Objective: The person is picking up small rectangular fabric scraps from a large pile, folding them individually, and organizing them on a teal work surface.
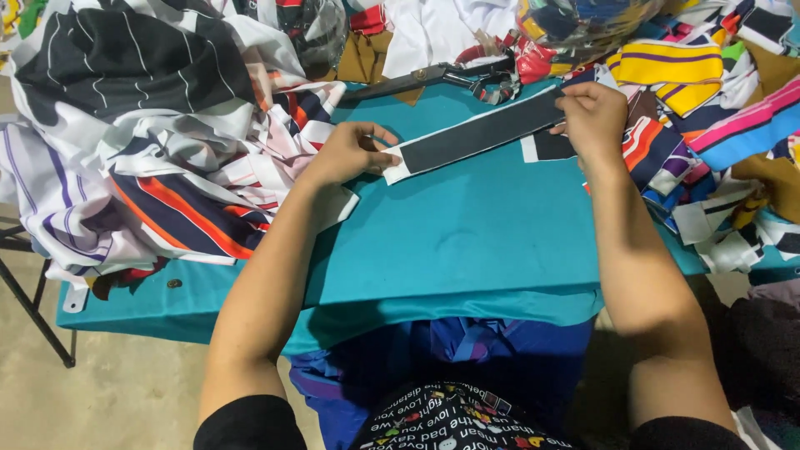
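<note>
While we view from the head camera, our left hand (350, 154) and right hand (593, 117) pinch opposite ends of the black fabric strip (479, 133), stretching it flat above the teal table (467, 242), just below the scissors (433, 77), presumably for alignment.

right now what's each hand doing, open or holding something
Left hand: closed, pinching the near end of the long dark fabric strip with white edges.
Right hand: closed, gripping the strip's far end.
</note>
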